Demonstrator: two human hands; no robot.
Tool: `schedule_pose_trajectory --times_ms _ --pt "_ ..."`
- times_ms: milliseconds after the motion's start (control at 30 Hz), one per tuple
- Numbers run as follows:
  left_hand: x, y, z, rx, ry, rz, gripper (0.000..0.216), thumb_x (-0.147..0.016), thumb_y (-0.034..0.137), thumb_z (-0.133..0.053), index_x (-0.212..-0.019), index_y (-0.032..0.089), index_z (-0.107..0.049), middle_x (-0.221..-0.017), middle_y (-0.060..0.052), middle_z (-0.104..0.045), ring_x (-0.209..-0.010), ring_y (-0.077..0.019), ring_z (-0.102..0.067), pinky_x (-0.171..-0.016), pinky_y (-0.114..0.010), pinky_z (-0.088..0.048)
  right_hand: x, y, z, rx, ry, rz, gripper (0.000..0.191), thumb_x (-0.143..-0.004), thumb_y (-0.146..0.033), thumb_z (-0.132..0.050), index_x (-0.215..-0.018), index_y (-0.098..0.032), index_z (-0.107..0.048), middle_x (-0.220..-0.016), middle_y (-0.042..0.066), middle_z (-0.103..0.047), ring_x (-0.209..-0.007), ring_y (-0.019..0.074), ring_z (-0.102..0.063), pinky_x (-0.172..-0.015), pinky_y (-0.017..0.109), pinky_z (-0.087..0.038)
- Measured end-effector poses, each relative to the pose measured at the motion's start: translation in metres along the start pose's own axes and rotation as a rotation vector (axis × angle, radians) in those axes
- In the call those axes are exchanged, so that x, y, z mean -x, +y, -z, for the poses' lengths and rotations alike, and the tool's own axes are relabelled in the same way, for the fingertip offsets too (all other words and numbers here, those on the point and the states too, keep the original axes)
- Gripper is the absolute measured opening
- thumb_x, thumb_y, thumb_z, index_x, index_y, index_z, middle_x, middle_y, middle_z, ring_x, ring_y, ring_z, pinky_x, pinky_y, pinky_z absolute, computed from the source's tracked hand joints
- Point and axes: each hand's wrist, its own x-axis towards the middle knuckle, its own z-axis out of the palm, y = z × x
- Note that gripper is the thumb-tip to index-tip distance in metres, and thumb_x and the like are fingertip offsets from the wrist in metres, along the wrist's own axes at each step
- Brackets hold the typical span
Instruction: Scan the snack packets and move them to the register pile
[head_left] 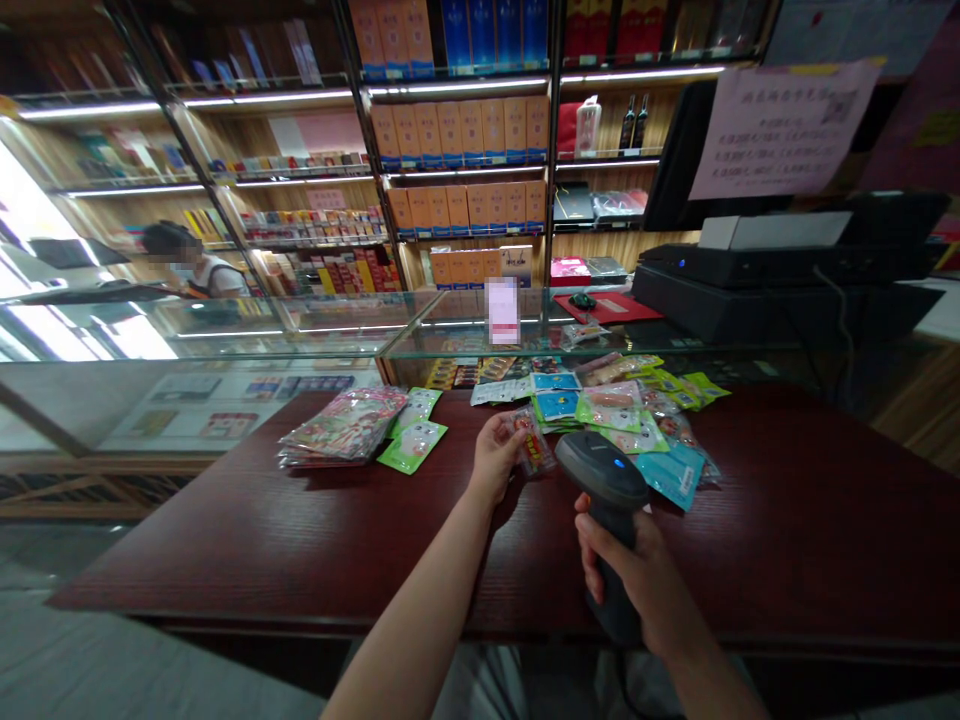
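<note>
Red packet: here it is, a small clear-wrapped red packet [535,455] low over the middle of the bench [322,540], just left of the scanner's head.
Left hand: thumb and fingers pinch that packet by its near side, this left hand [496,458] reaching in from below.
Scanner: dark and upright, the scanner [604,478] shows a blue light on top.
Right hand: wrapped firmly round the handle, the right hand [630,560] grips it over the near half.
Snack pile: right behind, a loose pile of packets [556,402] in blue, green and yellow, a teal packet [673,477] at its near right.
Left side: a stack of colourful packets [349,424], two green packets [412,446] against it.
Beyond: a glass display case [442,340], a monitor [675,150] at right, a person [217,277] far left, lit shelves of boxes [461,130] behind.
</note>
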Motion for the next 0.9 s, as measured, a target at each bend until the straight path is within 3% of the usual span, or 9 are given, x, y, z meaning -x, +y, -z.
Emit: schedule_pose_trajectory --times_ms 100,400,700,900 --pt "0.0013 0.0015 -0.0007 -0.049 0.013 0.001 0.046 -0.059 0.036 -0.084 -0.094 0.018 -0.061 -0.085 -0.003 -0.069 -0.07 -0.0161 -0.065 -0.06 -0.025 -0.052 0.0009 0.0001 -0.0016 0.012 -0.011 -0.018 0.043 -0.07 -0.051 -0.077 -0.09 -0.018 -0.058 -0.048 -0.009 -0.053 -0.033 0.0071 -0.046 -0.033 0.017 -0.037" --pt "0.0013 0.0012 -0.0018 -0.099 0.031 -0.039 0.04 -0.059 0.032 -0.082 -0.089 0.017 -0.061 -0.081 -0.002 -0.069 -0.067 -0.0135 -0.061 -0.063 -0.025 -0.051 0.0022 0.0028 -0.0058 0.099 -0.012 0.002 0.05 -0.069 -0.053 -0.076 -0.097 -0.016 -0.058 -0.044 -0.01 -0.052 -0.031 0.008 -0.043 -0.031 0.018 -0.036" --pt "0.0001 0.0052 -0.0039 -0.255 0.077 -0.146 0.024 -0.062 0.023 -0.075 -0.082 0.016 -0.065 -0.078 -0.003 -0.067 -0.073 -0.0168 -0.061 -0.068 -0.026 -0.049 0.0025 0.0011 -0.0043 0.109 0.013 -0.006 0.043 -0.07 -0.053 -0.075 -0.086 -0.019 -0.056 -0.042 -0.01 -0.05 -0.031 0.0082 -0.042 -0.032 0.019 -0.035" --pt "0.0002 0.0029 -0.0031 -0.228 0.071 -0.107 0.025 -0.062 0.023 -0.074 -0.084 0.017 -0.064 -0.078 -0.003 -0.066 -0.071 -0.0174 -0.061 -0.065 -0.027 -0.049 0.0032 0.0018 -0.0029 0.108 -0.007 -0.022 0.044 -0.07 -0.054 -0.075 -0.086 -0.019 -0.055 -0.042 -0.01 -0.051 -0.031 0.0086 -0.043 -0.032 0.019 -0.035"
